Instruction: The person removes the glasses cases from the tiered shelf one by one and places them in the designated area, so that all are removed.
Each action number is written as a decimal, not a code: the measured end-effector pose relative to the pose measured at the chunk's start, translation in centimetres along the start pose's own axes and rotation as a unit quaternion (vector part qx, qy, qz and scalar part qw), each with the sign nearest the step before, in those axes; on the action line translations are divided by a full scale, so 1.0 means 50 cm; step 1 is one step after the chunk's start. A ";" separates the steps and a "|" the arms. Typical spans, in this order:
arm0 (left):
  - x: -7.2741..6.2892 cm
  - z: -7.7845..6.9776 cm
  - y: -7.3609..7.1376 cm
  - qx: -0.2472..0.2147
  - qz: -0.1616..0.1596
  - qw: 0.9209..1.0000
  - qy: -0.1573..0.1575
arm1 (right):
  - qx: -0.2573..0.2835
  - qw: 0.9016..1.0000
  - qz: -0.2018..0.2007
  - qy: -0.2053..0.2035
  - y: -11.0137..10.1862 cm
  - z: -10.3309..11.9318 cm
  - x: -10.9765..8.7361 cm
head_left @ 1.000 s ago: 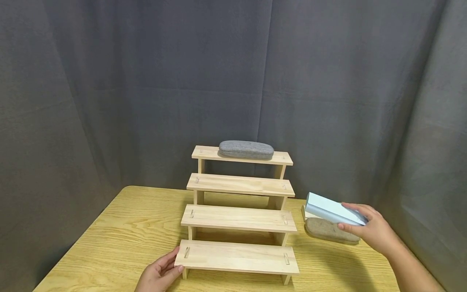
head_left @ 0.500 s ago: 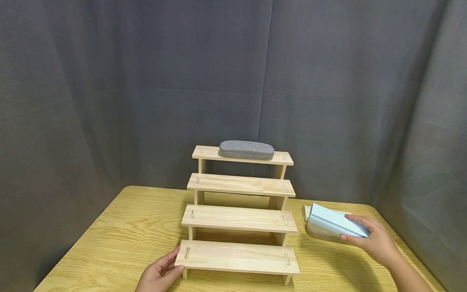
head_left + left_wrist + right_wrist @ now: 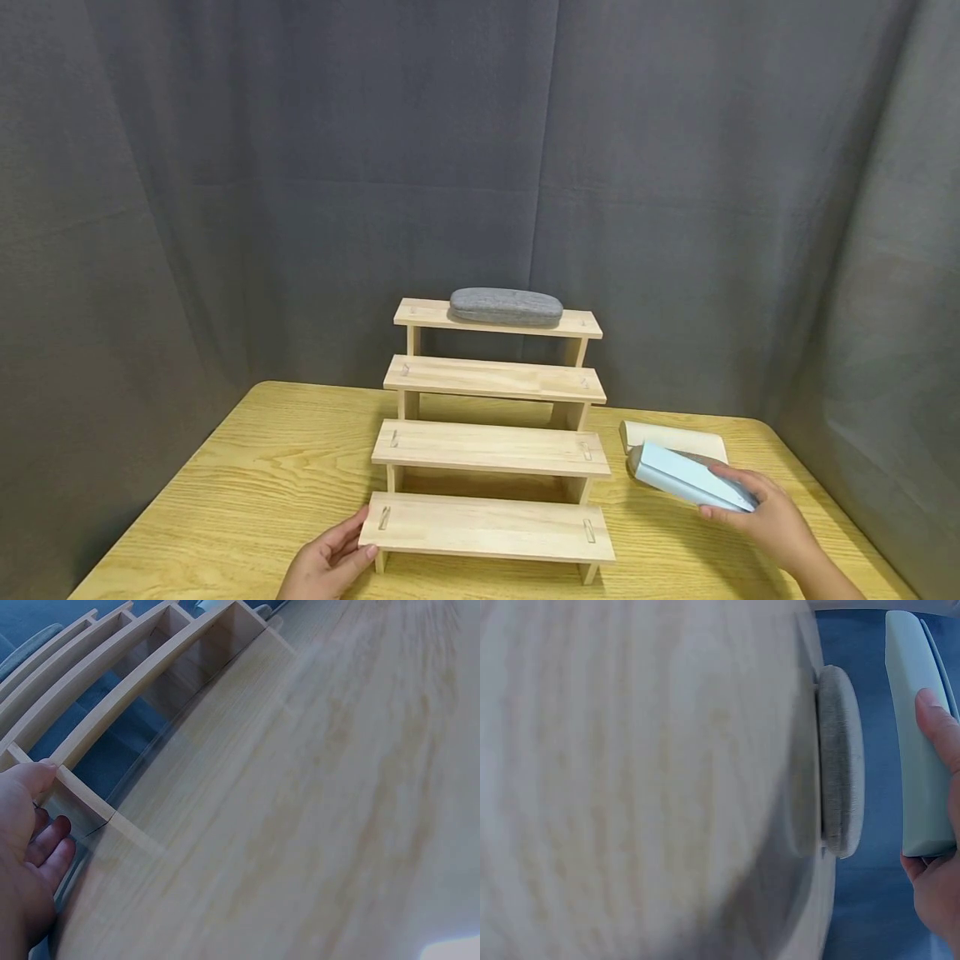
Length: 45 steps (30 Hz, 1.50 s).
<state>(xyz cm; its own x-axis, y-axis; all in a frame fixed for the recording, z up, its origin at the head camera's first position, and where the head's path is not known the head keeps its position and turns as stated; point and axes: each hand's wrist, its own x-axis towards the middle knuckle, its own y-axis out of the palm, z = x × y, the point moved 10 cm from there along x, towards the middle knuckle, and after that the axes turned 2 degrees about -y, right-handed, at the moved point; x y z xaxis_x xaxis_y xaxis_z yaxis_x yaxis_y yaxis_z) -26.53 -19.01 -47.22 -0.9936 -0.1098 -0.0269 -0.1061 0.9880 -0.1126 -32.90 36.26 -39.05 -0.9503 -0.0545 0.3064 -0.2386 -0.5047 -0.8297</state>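
A light blue glasses case [image 3: 693, 477] is gripped at its right end by my right hand [image 3: 776, 518], thumb on the near side. In the right wrist view this blue case [image 3: 916, 750] is held above the table, apart from a grey-brown glasses case [image 3: 841, 761]. The head view shows the grey-brown case mostly hidden behind it. My left hand [image 3: 326, 562] pinches the left end of the lowest step of a four-step wooden stand [image 3: 491, 529]; the left wrist view shows the thumb against the board's corner. On the top step lies a grey fabric glasses case [image 3: 506, 307].
A cream-coloured case [image 3: 678, 437] lies on the wood-grain table [image 3: 247, 483], right of the stand and behind the grey-brown case. Dark grey curtains [image 3: 375, 167] hang behind and at both sides.
My right hand has lowered and come nearer with the light blue case, uncovering more of the cream case and covering the grey-brown one. The left hand and the stand stay in place.
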 end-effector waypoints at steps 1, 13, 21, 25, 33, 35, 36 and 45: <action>0.000 0.000 0.001 -0.002 0.000 1.000 0.001 | 0.001 1.000 0.007 0.005 0.005 -0.004 -0.002; 0.001 -0.003 0.002 -0.006 -0.001 1.000 0.004 | -0.004 1.000 0.009 0.021 0.033 -0.035 -0.022; -0.002 -0.016 0.001 -0.010 -0.004 1.000 0.021 | -0.005 0.999 0.029 0.030 0.042 -0.039 -0.028; -0.004 -0.018 0.002 -0.012 -0.001 1.000 0.024 | -0.003 0.999 0.038 0.029 0.050 -0.043 -0.030; -0.003 -0.011 0.001 -0.006 -0.003 1.000 0.011 | 0.007 0.997 0.060 0.038 0.067 -0.054 -0.031; -0.003 -0.008 0.000 -0.003 -0.006 1.000 0.006 | 0.003 0.997 0.062 0.038 0.068 -0.054 -0.031; -0.003 -0.008 0.000 -0.001 -0.007 1.000 0.004 | 0.001 0.997 0.063 0.037 0.069 -0.054 -0.032; -0.006 -0.007 0.000 -0.004 -0.008 1.000 0.004 | 0.002 0.995 0.084 0.048 0.077 -0.065 -0.033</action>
<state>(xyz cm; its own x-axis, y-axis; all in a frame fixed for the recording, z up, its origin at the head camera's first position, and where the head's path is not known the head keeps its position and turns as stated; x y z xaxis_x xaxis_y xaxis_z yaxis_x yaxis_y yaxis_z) -26.25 -18.92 -46.88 -0.9921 -0.1245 -0.0162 -0.1221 0.9869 -0.1057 -32.92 37.21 -44.28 -0.9915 -0.0549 0.1177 -0.0750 -0.4982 -0.8638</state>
